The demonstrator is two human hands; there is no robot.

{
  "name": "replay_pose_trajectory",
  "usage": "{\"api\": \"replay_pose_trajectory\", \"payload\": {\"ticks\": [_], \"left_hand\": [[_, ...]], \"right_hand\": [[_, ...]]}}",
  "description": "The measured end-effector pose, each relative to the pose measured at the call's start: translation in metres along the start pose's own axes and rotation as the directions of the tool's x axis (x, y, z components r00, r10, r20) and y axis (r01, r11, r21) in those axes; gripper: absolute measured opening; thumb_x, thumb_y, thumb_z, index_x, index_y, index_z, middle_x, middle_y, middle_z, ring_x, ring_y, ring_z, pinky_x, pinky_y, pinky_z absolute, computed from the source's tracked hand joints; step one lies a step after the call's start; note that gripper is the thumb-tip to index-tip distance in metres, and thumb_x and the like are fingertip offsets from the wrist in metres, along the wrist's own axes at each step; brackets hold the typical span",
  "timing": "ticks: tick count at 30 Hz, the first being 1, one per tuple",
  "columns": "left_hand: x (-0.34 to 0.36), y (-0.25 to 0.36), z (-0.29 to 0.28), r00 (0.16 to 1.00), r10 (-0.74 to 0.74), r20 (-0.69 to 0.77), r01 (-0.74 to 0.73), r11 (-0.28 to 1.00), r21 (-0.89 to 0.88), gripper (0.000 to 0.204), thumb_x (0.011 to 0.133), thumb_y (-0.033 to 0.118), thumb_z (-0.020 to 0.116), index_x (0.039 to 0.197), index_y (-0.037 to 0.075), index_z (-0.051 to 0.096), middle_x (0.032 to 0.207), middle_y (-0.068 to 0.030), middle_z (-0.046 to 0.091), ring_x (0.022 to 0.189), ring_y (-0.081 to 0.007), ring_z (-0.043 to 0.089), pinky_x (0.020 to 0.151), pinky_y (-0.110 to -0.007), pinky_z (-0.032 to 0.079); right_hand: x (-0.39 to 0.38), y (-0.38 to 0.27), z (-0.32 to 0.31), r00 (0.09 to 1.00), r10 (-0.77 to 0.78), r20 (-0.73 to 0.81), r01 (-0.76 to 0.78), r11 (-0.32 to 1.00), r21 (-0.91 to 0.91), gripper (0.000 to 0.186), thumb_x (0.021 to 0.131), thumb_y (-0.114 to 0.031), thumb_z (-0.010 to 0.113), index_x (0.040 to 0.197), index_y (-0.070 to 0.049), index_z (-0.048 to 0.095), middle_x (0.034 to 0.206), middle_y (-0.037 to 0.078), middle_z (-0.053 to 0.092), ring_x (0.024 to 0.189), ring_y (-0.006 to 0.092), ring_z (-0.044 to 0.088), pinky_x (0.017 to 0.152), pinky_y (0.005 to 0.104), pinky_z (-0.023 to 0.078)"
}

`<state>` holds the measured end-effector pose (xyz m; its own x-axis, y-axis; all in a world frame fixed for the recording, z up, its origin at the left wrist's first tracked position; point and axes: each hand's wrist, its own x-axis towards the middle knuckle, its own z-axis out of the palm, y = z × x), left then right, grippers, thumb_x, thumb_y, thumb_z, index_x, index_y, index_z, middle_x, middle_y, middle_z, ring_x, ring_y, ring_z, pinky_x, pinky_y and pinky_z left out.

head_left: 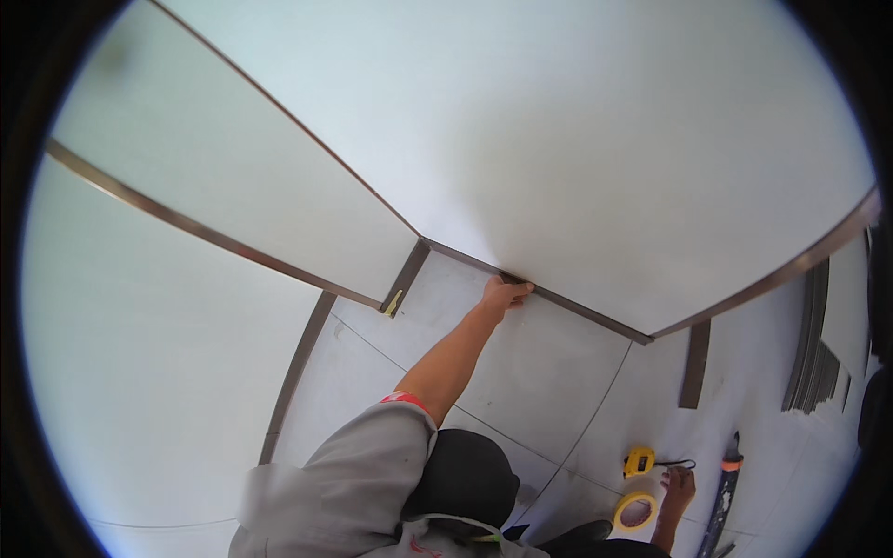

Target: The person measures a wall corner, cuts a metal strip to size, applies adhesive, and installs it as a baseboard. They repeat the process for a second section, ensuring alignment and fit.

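My left hand [507, 294] reaches forward to the foot of a large pale panel. Its thumb and bent fingers press on the dark brown baseboard strip [586, 314] that runs along the panel's bottom edge. Off to the lower right, my right hand [680, 485] is low by the tiled floor, fingers loosely bent and partly apart, with no held thing visible. Just beside its fingertips are a yellow tape measure [639, 461] with a black strap [676, 463] and a yellow roll of tape [635, 511].
A black tool with an orange band [730, 463] lies right of my right hand. Past it are a short brown strip [695, 365] and a stack of dark strips [811, 353]. Left, a panel with brown trim [214, 237] juts out, a yellowish scrap [393, 304] at its corner.
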<state>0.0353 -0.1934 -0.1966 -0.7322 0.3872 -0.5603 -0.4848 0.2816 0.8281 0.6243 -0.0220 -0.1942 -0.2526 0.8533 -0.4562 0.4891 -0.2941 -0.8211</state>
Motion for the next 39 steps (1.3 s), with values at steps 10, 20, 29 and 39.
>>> {"api": "replay_pose_trajectory", "payload": {"ticks": [10, 20, 29, 39], "left_hand": [[0.028, -0.006, -0.011, 0.998, 0.011, 0.063, -0.017, 0.995, 0.102, 0.029, 0.082, 0.023, 0.086, 0.098, 0.004, 0.07, 0.084, -0.0057, 0.069, 0.069, -0.016, 0.065, 0.063, -0.03, 0.058], [0.006, -0.001, -0.029, 0.995, -0.012, 0.094, 0.012, 1.0, -0.003, 0.052, 0.087, 0.024, 0.08, 0.122, -0.006, 0.056, 0.101, -0.0095, 0.068, 0.092, -0.019, 0.068, 0.081, -0.033, 0.059], [-0.064, -0.033, -0.041, 0.976, -0.105, 0.191, 0.066, 0.978, 0.198, 0.035, 0.092, 0.024, 0.072, 0.115, 0.001, 0.06, 0.1, -0.008, 0.069, 0.091, -0.0178, 0.069, 0.079, -0.03, 0.058], [-0.218, -0.051, -0.08, 0.846, -0.503, 0.177, 0.354, 0.778, 0.518, 0.041, 0.097, 0.026, 0.069, 0.125, -0.003, 0.059, 0.114, -0.014, 0.068, 0.107, -0.024, 0.068, 0.09, -0.039, 0.057]], "right_hand": [[0.019, 0.042, -0.029, 0.996, -0.069, -0.048, 0.071, 0.996, 0.045, 0.018, 0.092, -0.014, 0.063, 0.103, 0.0, 0.067, 0.094, 0.009, 0.067, 0.078, 0.0173, 0.068, 0.063, 0.0299, 0.057], [-0.009, -0.026, -0.004, 0.994, -0.032, -0.104, 0.023, 0.996, -0.085, 0.019, 0.095, -0.013, 0.061, 0.103, 0.004, 0.066, 0.091, 0.011, 0.072, 0.082, 0.0169, 0.071, 0.073, 0.0315, 0.058], [-0.02, -0.024, -0.008, 0.988, -0.018, -0.153, 0.024, 0.999, 0.039, 0.02, 0.094, -0.013, 0.062, 0.105, 0.003, 0.067, 0.089, 0.011, 0.072, 0.08, 0.0162, 0.071, 0.073, 0.0313, 0.057], [0.094, -0.055, 0.003, 0.814, -0.139, 0.564, 0.555, 0.476, -0.682, 0.043, 0.074, -0.027, 0.083, 0.102, -0.003, 0.059, 0.087, 0.017, 0.071, 0.084, 0.038, 0.07, 0.075, 0.0464, 0.056]]}}
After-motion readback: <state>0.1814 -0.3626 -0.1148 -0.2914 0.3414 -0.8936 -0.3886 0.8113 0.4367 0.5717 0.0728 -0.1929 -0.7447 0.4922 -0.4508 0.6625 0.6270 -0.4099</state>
